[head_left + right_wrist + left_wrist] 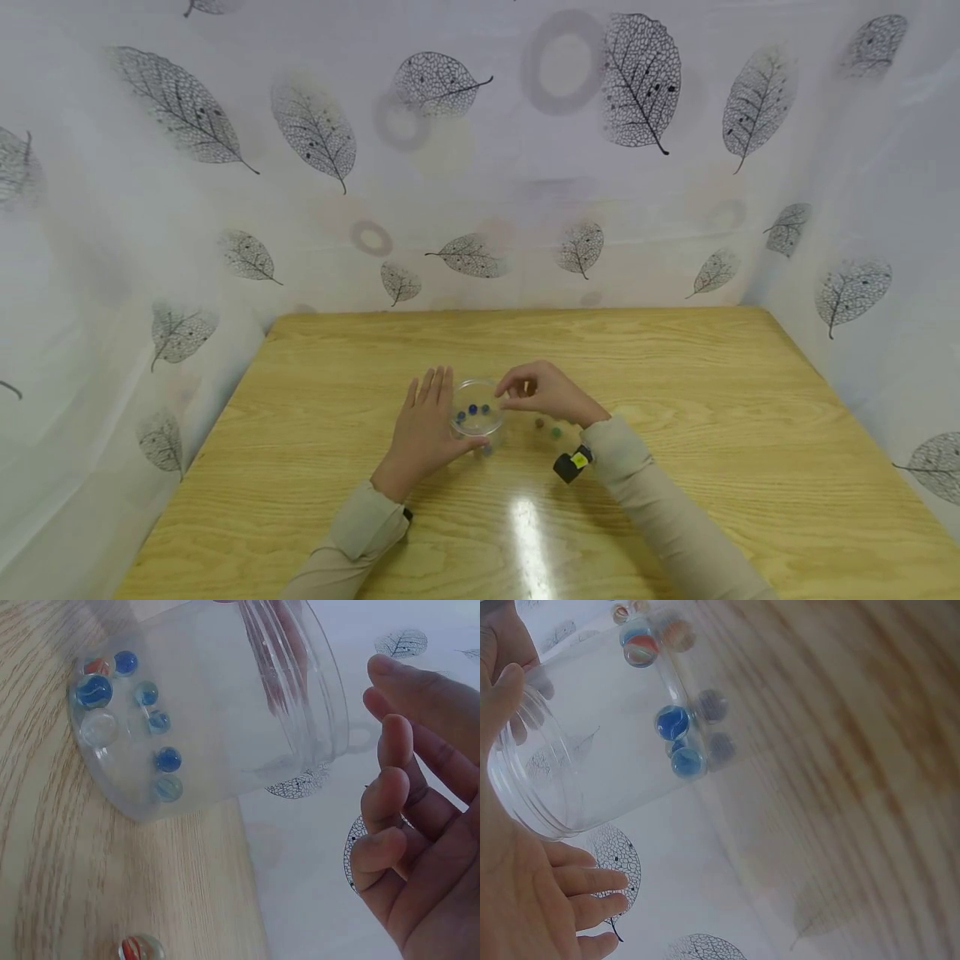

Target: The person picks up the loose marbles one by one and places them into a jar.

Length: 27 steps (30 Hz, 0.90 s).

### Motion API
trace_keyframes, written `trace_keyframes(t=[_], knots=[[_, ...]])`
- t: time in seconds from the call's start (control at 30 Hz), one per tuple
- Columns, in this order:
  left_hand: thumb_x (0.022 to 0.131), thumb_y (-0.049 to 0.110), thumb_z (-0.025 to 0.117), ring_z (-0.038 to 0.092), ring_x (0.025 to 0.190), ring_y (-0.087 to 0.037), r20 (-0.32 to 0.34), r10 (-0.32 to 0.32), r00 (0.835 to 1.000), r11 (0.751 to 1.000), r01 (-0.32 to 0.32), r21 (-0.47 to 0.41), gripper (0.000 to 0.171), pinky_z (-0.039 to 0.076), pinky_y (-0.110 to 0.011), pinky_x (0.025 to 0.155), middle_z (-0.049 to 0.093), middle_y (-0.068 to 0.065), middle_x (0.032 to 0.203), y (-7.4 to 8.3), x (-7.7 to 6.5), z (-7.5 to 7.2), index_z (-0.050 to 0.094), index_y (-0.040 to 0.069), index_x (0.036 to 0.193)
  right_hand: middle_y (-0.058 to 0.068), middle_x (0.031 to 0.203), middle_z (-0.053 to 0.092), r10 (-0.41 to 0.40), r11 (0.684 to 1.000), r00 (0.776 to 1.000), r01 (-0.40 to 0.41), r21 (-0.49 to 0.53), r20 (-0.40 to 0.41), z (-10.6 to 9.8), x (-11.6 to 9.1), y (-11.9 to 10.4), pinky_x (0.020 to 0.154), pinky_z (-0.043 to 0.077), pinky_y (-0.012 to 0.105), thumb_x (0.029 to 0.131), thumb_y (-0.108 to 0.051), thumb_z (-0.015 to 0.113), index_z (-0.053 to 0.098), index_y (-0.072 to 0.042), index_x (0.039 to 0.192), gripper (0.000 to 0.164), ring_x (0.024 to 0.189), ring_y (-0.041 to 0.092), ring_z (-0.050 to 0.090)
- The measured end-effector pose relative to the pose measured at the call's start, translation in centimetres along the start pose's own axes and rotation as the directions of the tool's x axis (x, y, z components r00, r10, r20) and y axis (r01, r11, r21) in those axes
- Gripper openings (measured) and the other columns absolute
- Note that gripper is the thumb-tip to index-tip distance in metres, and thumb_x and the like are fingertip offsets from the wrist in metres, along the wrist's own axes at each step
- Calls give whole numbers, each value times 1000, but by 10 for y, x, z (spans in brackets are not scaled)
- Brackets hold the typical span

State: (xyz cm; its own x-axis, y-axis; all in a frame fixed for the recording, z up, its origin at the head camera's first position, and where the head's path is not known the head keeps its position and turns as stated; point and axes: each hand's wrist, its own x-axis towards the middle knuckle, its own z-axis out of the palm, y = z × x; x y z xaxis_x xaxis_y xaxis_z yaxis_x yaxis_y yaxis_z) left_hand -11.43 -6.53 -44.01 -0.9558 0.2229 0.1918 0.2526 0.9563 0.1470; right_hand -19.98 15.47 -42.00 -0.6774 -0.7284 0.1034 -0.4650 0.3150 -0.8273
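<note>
Several marbles (169, 759) already lie on the bottom of the clear jar (202, 701), while a brownish marble (539, 423) and a green marble (557, 432) sit outside it on the table (675, 375), so the gathering looks mostly done, with at least these two left. The jar stands upright, lidless and see-through, with ridges below its rim; its marbles are mainly blue, plus a reddish one and a clear one; the left hand (426, 429) flanks it with straight fingers; the right hand (551, 393), loosely bent beside the rim, shows nothing held.
</note>
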Motion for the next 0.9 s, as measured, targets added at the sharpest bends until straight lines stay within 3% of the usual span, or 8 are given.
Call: trace_keyframes(t=[0.4,0.67,0.9], knots=[[68,75,61,30,140,-35,1,-7,1000,1000,7,15,117,22,-49,117,34,-22,149,-1,0,3,25,-4,146,0,73,61,50,999,996,-51,-6,-80,-20,-25,8,52,45,21,84,-19,70,70,-4,97,20,58,7,50],[68,76,60,28,142,-34,21,-19,1000,1000,19,6,118,20,-48,118,32,-21,150,0,0,2,23,-4,147,2,74,60,122,992,983,-126,-24,-135,-29,-43,20,53,42,19,83,-11,70,71,-4,95,14,61,4,48],[68,75,60,28,141,-35,22,-16,1000,1000,16,4,117,20,-49,118,32,-22,150,1,0,2,23,-4,147,2,73,59,164,985,977,-170,-33,-134,-35,-57,33,53,40,19,84,-12,69,70,-1,96,16,61,5,47]])
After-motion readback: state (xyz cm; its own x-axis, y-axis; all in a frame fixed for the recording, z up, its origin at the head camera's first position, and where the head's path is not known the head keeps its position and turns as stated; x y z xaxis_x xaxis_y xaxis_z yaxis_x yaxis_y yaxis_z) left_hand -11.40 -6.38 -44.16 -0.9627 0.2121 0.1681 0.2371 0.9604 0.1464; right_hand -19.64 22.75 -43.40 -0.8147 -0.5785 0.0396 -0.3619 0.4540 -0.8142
